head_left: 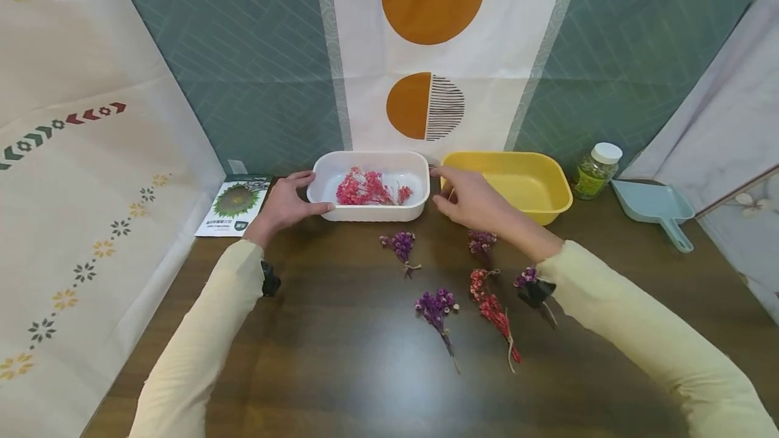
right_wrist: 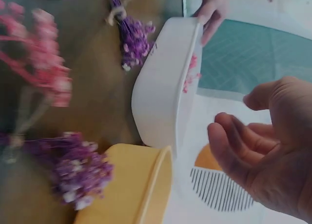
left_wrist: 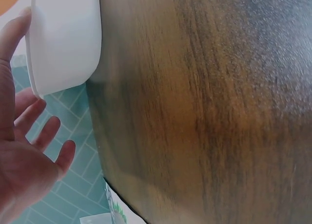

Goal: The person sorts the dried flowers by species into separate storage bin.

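A white tub with pink dried flowers inside stands at the back of the table. My left hand holds its left end, thumb at the front rim and fingers round the far left corner. In the left wrist view, the outer fingers are spread off the tub wall. Between the white tub and a yellow tub, my right hand hovers with loosely bent fingers and nothing in them. The right wrist view shows a gap between that hand and the white tub's rim.
Tied purple bunches and a red bunch lie in front of the tubs. One purple bunch is partly behind my right wrist. A sunflower packet lies left; a lidded jar and blue dustpan are at right.
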The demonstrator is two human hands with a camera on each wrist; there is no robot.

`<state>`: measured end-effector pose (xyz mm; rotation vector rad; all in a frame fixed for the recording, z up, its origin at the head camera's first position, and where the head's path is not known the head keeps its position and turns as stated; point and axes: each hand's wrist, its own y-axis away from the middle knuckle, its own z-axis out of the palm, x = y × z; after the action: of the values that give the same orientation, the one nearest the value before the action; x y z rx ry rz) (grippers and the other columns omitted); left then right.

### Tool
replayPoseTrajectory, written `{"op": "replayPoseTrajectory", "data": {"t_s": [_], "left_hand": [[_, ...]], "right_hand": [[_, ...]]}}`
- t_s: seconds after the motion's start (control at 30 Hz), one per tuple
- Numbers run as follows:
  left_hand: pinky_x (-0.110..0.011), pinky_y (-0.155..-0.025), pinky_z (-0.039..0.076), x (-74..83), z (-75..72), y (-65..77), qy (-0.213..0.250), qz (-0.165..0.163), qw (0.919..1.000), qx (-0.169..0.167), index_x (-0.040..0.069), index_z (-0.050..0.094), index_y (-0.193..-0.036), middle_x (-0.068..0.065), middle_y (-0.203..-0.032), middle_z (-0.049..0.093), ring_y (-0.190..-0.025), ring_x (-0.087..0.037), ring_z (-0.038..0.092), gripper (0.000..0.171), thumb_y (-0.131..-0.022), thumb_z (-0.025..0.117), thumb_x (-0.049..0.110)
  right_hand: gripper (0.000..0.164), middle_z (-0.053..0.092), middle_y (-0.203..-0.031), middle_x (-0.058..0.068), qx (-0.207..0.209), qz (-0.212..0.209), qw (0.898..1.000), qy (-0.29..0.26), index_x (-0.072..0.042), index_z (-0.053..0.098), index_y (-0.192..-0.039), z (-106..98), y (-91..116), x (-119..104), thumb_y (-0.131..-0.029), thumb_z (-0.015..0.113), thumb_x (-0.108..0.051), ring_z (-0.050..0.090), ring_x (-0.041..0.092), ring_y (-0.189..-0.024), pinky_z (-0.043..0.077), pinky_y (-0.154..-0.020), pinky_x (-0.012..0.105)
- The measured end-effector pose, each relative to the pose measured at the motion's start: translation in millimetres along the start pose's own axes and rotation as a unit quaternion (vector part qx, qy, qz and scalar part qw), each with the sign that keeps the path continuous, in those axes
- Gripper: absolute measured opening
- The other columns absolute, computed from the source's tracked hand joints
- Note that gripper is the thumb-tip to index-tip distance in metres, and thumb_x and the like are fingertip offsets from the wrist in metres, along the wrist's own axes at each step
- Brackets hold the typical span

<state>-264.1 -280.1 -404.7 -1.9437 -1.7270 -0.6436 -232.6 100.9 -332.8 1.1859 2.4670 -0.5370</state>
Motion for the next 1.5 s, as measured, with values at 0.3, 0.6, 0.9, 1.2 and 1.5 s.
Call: {"op": "replayPoseTrajectory", "data": {"t_s": [0.3, 0.6, 0.9, 1.2, 1.5], "left_hand": [[-0.057, -0.110, 0.032, -3.3, -2.8, 1.5, -0.007, -0.004, 1.0000, -0.005, -0.002, 0.044, -0.149, -0.017, -0.156, 0.036, -0.143, -0.038, 0.030, 0.096, -0.077, 0.083, 0.049], [-0.058, -0.111, 0.031, -0.5, -1.2, 3.3, -0.003, -0.008, 0.9999, -0.006, -0.001, 0.044, -0.149, -0.016, -0.157, 0.036, -0.143, -0.038, 0.029, 0.097, -0.077, 0.083, 0.051], [-0.058, -0.111, 0.031, 0.6, -1.3, 2.5, -0.003, -0.008, 0.9999, -0.006, -0.001, 0.043, -0.149, -0.017, -0.157, 0.035, -0.143, -0.038, 0.029, 0.097, -0.077, 0.083, 0.050], [-0.057, -0.111, 0.032, 0.1, 0.4, 2.3, -0.004, -0.008, 0.9999, -0.005, -0.002, 0.044, -0.149, -0.016, -0.157, 0.036, -0.143, -0.037, 0.029, 0.096, -0.077, 0.083, 0.049], [-0.058, -0.112, 0.028, 3.5, -2.6, 2.7, -0.008, -0.011, 0.9999, -0.008, -0.001, 0.042, -0.150, -0.016, -0.158, 0.034, -0.145, -0.038, 0.025, 0.098, -0.078, 0.082, 0.051]], "right_hand": [[0.041, 0.067, -0.085, 0.003, 0.011, 0.035, 0.998, -0.055, 0.005, 0.058, -0.127, -0.4, 92.5, 0.7, -0.090, 0.071, -0.003, 0.057, 0.012, -0.063, 0.050, -0.056, 0.030], [0.048, 0.063, -0.083, -0.006, -0.028, 0.124, 0.989, -0.073, 0.004, 0.056, -0.129, 9.3, 170.9, -6.8, -0.087, 0.076, -0.007, 0.053, 0.006, -0.060, 0.047, -0.050, 0.026], [0.056, 0.063, -0.083, -0.007, -0.009, 0.150, 0.987, -0.057, 0.004, 0.057, -0.128, 25.5, 196.8, -5.0, -0.080, 0.083, -0.009, 0.059, 0.004, -0.067, 0.050, -0.057, 0.027], [0.065, 0.064, -0.089, 0.001, -0.017, 0.178, 0.982, -0.063, 0.004, 0.055, -0.130, 38.2, 198.1, -4.4, -0.075, 0.087, -0.009, 0.066, 0.016, -0.079, 0.056, -0.065, 0.034], [0.067, 0.065, -0.090, 0.003, -0.020, 0.194, 0.979, -0.066, 0.003, 0.055, -0.132, 50.1, 194.8, -3.3, -0.076, 0.088, -0.015, 0.064, 0.018, -0.079, 0.054, -0.063, 0.036]]}}
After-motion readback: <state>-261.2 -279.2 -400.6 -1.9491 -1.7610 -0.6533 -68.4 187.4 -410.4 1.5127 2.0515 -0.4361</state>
